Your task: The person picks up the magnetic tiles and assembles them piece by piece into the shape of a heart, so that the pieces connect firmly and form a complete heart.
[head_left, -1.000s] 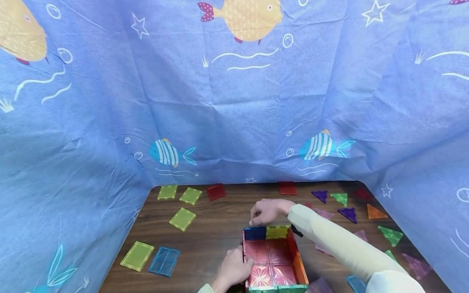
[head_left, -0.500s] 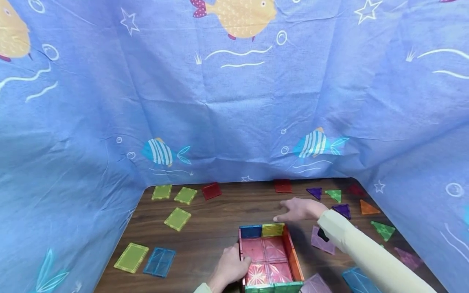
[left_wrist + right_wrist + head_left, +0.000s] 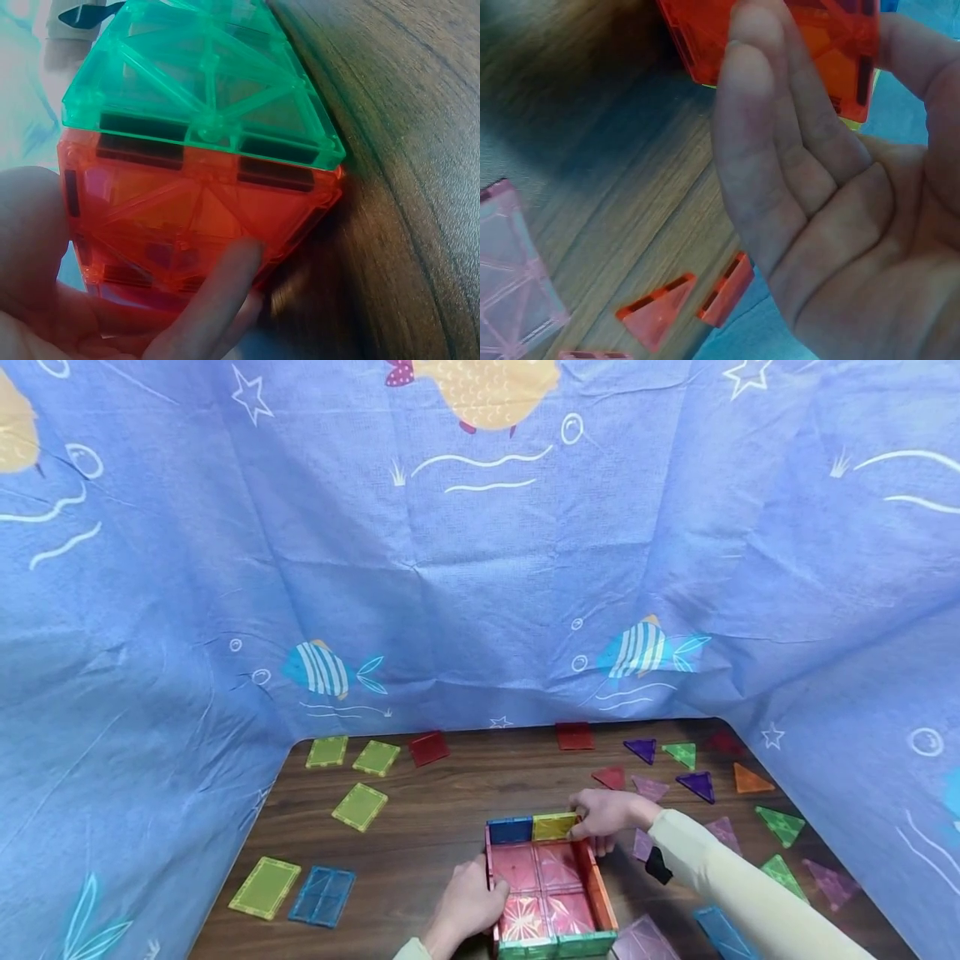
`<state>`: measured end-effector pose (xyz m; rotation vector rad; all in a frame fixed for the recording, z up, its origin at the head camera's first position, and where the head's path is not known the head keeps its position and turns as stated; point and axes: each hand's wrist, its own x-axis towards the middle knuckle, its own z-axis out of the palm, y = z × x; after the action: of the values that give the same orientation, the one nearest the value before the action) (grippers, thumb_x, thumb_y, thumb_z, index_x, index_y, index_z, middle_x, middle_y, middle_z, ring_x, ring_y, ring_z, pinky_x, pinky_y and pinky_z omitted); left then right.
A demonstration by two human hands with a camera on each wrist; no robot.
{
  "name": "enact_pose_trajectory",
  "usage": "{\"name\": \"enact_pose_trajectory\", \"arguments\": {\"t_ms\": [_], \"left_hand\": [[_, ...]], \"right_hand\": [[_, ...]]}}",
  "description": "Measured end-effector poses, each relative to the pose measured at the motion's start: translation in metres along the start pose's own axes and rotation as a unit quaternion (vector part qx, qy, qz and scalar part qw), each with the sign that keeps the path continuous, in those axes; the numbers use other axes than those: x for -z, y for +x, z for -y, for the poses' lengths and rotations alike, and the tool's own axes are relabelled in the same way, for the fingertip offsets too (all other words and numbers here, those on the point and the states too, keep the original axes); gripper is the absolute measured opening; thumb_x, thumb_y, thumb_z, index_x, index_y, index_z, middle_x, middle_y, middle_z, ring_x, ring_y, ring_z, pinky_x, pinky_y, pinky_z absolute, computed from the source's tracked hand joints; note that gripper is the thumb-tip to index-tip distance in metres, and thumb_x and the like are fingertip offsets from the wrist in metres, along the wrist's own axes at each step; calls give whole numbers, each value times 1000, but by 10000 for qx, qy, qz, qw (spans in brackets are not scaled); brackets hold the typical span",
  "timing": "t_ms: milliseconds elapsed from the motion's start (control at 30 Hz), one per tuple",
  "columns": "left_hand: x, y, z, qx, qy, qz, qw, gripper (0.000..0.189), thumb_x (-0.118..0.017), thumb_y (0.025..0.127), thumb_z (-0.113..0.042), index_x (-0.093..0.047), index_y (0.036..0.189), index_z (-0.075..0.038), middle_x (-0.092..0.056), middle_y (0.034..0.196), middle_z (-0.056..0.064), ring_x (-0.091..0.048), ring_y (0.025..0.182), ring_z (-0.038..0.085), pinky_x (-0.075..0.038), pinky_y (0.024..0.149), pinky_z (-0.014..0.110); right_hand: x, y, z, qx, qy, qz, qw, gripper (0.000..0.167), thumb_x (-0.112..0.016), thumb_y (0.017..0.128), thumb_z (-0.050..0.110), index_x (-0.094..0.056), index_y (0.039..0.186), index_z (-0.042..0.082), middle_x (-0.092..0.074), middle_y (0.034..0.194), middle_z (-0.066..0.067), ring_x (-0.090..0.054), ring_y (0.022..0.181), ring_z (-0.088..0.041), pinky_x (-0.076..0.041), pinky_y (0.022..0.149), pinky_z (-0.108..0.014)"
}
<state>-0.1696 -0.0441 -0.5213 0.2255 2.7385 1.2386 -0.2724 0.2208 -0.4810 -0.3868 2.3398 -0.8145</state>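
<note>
**Both hands on an open box of magnetic tiles**

A shallow, open-topped tile box [image 3: 551, 889] sits on the near middle of a dark wooden table [image 3: 450, 810]. Its floor is pink and red, its walls blue, yellow, orange and green.

Half a second ago the right hand hovered beyond the far right corner, fingers spread above the table. Now the right hand [image 3: 607, 814] has pulled back onto that corner, fingers fairly straight against the orange wall [image 3: 840, 45] and the yellow wall tile [image 3: 553, 827]. The left hand [image 3: 468, 906] stays on the near left wall, thumb and a finger loosely curled round the red tile [image 3: 187, 217] under a green one [image 3: 202, 90].

The red triangle [image 3: 609, 777] and pink triangle [image 3: 649, 787], hidden a moment ago by the right hand, now show.

Around the box lie loose tiles: yellow-green squares [image 3: 361, 806] and a blue square [image 3: 322, 896] to the left, red squares [image 3: 429, 748] at the far edge, coloured triangles [image 3: 699, 785] to the right. A blue fish-print cloth [image 3: 480, 568] walls in the table.
</note>
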Motion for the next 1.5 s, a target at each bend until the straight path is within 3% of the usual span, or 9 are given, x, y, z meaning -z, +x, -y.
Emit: {"name": "enact_pose_trajectory", "arguments": {"t_ms": [133, 367, 600, 767, 900, 1067, 1233, 1333, 1500], "left_hand": [[5, 4, 1, -63, 74, -136, 9999, 16, -65, 86, -18, -63, 90, -3, -61, 73, 5, -60, 63, 15, -49, 55, 33], [26, 25, 9, 64, 150, -219, 9996, 15, -63, 88, -18, -61, 87, -3, -60, 70, 5, -60, 61, 17, -49, 55, 34], [36, 44, 19, 452, -116, -55, 9989, 17, -59, 95, -19, -60, 92, -3, -58, 70, 5, -57, 56, 15, -47, 49, 31], [34, 45, 23, 744, -358, 95, 9965, 22, -57, 98, -22, -61, 99, -1, -59, 72, 5, -58, 55, 16, -48, 47, 32], [30, 44, 26, 766, -322, 3, 9965, 22, -57, 97, -23, -61, 97, -2, -59, 70, 6, -58, 51, 16, -48, 44, 32], [28, 44, 27, 720, -268, -87, 9970, 20, -58, 95, -21, -62, 94, -2, -59, 69, 6, -58, 53, 15, -48, 44, 31], [29, 45, 28, 742, -262, -97, 9969, 20, -58, 95, -22, -61, 94, -2, -59, 71, 6, -59, 57, 16, -48, 46, 31], [31, 46, 27, 742, -224, -110, 9969, 21, -58, 95, -23, -62, 94, -2, -59, 72, 6, -59, 60, 17, -48, 48, 31], [32, 48, 23, 654, -38, -164, 9977, 21, -59, 94, -23, -63, 94, -2, -61, 75, 6, -60, 67, 17, -48, 55, 32]], "right_hand": [[4, 10, 5, 68, -120, 17, 9999, 14, -70, 93, 14, -58, 95, 8, -67, 64, -7, -63, 50, -15, -55, 48, -32], [14, 40, 21, 178, -357, -166, 9991, 10, -67, 96, 14, -60, 94, 9, -67, 62, -6, -63, 50, -16, -57, 52, -35], [17, 52, 26, 257, -436, -553, 9972, 14, -65, 100, 24, -65, 106, 12, -66, 69, -3, -65, 58, -17, -58, 59, -39], [24, 41, 14, 481, 10, -631, 9968, 42, -61, 101, 37, -60, 130, 7, -68, 78, -7, -68, 68, -23, -58, 65, -43], [38, 25, 2, 576, -90, -887, 9943, 43, -60, 101, 39, -61, 128, 6, -70, 82, -12, -66, 70, -21, -54, 66, -38], [54, 4, -10, 498, -1217, -1271, 9831, 37, -66, 98, 35, -67, 121, 5, -71, 89, 0, -63, 76, -10, -52, 69, -32], [59, -14, -18, 53, -2033, -1383, 9693, 53, -78, 88, 34, -64, 125, -1, -68, 83, -2, -60, 66, -12, -53, 63, -36], [53, -22, -23, -98, -2424, -1437, 9594, 58, -85, 80, 36, -65, 118, -3, -68, 82, -6, -60, 67, -16, -53, 67, -39], [32, -35, -35, -402, -2949, -1459, 9435, 65, -94, 64, 40, -67, 106, -1, -70, 94, -15, -67, 81, -29, -57, 74, -49]]}}
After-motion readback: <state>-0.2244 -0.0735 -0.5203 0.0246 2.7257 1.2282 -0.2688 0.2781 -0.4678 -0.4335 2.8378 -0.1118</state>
